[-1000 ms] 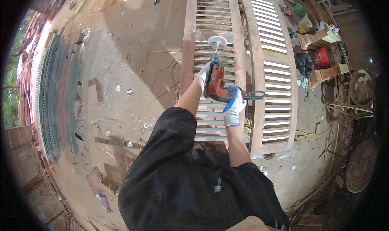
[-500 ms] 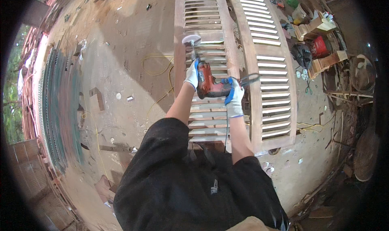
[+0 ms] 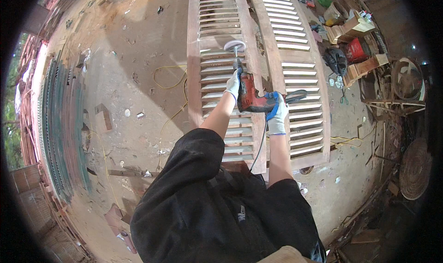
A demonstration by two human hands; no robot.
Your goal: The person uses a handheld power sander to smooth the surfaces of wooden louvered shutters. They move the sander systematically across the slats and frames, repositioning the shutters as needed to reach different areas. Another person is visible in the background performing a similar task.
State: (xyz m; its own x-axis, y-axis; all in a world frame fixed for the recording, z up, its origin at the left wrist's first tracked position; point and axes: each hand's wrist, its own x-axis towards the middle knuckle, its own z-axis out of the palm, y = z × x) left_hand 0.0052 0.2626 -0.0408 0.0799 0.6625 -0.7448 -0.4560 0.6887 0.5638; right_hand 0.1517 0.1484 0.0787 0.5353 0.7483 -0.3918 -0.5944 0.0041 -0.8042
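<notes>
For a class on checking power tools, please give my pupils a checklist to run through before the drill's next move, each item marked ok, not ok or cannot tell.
1. Left hand supports the drill near its front: ok.
2. Right hand grips the drill's handle: ok.
3. Both hands gloved: ok.
4. Cord away from the disc: ok, it hangs down toward the person.
5. Disc flat against the left shutter: cannot tell from above.
6. Left shutter secured against sliding: cannot tell.

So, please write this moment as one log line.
left hand: red-black power drill, front; right hand: same drill, rear; round pale disc: over brown wooden louvered shutter, contact unclear
</notes>
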